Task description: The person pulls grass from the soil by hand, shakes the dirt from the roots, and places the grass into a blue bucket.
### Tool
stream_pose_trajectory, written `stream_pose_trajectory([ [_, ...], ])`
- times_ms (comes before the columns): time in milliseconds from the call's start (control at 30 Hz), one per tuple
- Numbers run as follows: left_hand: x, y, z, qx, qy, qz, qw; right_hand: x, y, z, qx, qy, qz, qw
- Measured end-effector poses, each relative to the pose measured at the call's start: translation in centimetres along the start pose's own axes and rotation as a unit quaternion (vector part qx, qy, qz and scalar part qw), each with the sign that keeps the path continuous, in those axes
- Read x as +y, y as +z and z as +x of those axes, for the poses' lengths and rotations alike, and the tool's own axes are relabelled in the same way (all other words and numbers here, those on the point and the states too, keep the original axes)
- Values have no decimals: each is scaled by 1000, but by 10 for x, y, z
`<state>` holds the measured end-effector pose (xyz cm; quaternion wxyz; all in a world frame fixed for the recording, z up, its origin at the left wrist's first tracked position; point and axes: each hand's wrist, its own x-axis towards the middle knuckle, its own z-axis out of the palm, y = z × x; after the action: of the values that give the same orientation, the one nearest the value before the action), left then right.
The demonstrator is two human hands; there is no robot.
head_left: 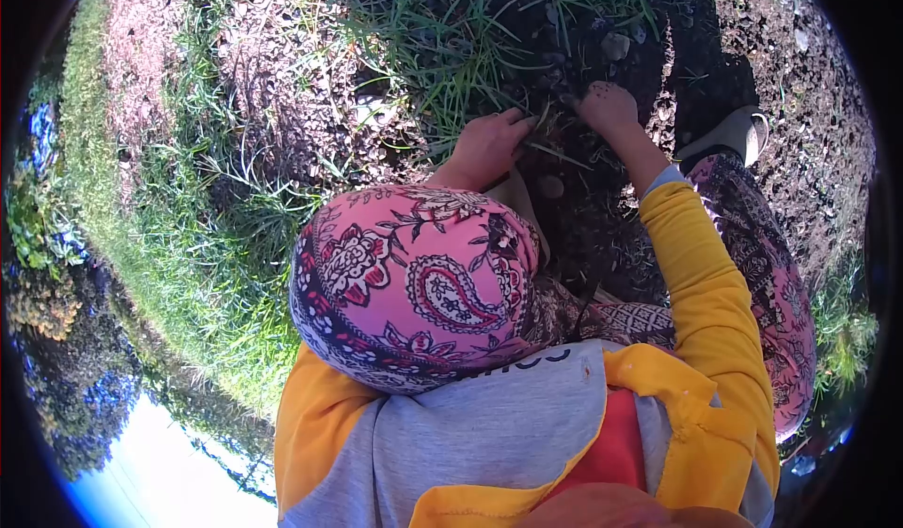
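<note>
Low in the frame, grey-and-yellow jacket with a red panel (527, 434); above it, bent knee in pink paisley-patterned cloth (414, 283), folded in a crouch to bring both arms down to the ground. Higher, at upper centre, left hand (489, 147) closed around a thin green grass stalk (555, 152) low near its base, fingers curled tight. Just to the right, right hand (609, 107) pressed knuckles-up on dark loose soil (583, 227), fingers bent into the earth (grasping anything or not: cannot tell). Stalk slender, pale green, lying slantwise between the hands. Beyond, tufts of long green grass (442, 39), small grey stones (615, 46).
</note>
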<state>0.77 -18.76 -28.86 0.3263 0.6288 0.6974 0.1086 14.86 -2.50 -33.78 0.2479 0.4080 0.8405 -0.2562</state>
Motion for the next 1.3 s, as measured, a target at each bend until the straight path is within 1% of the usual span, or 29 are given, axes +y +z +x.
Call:
stream_pose_trajectory([
  [67, -3, 2, 0, 6, 2, 3, 1000, 7, 17, 8, 12, 0, -1, 1000],
  [167, -5, 3, 2, 4, -6, 7, 1000, 20, 31, 23, 1, -51, -25, 998],
  [267, -6, 2, 4, -7, -17, 11, 1000, 19, 21, 25, -46, -75, -48, 995],
  [367, -10, 2, 6, 1, -10, 16, 1000, 26, 43, 41, -63, -111, -53, 990],
  [467, -10, 0, 10, -1, -11, 10, 1000, 36, 59, 43, -21, -73, 1, 997],
  [567, -12, -1, 11, 5, -13, -4, 1000, 34, 48, 31, -21, -144, -40, 988],
  [667, -14, -1, 8, 16, -9, -14, 1000, 39, 70, 33, 36, -47, 79, 995],
  [767, -20, 1, 3, 41, -16, -20, 999, 42, 80, 36, 20, 61, 197, 978],
  [800, -20, -1, 2, 51, -20, -23, 998, 37, 77, 33, 33, 58, 209, 976],
  [900, -19, -7, 0, 19, -63, -22, 998, 27, 63, 19, 60, 63, 256, 963],
  [967, -21, -8, 1, 6, -62, -9, 998, 21, 54, 12, 58, 83, 302, 948],
  [1067, -24, -6, 4, 8, -55, -3, 998, 23, 54, 12, 48, 80, 274, 957],
  [1133, -24, -7, 4, 13, -54, -8, 998, 25, 59, 12, 62, 84, 301, 948],
  [1300, -23, -11, 4, 15, -61, -20, 998, 23, 61, 9, 60, 101, 423, 899],
])
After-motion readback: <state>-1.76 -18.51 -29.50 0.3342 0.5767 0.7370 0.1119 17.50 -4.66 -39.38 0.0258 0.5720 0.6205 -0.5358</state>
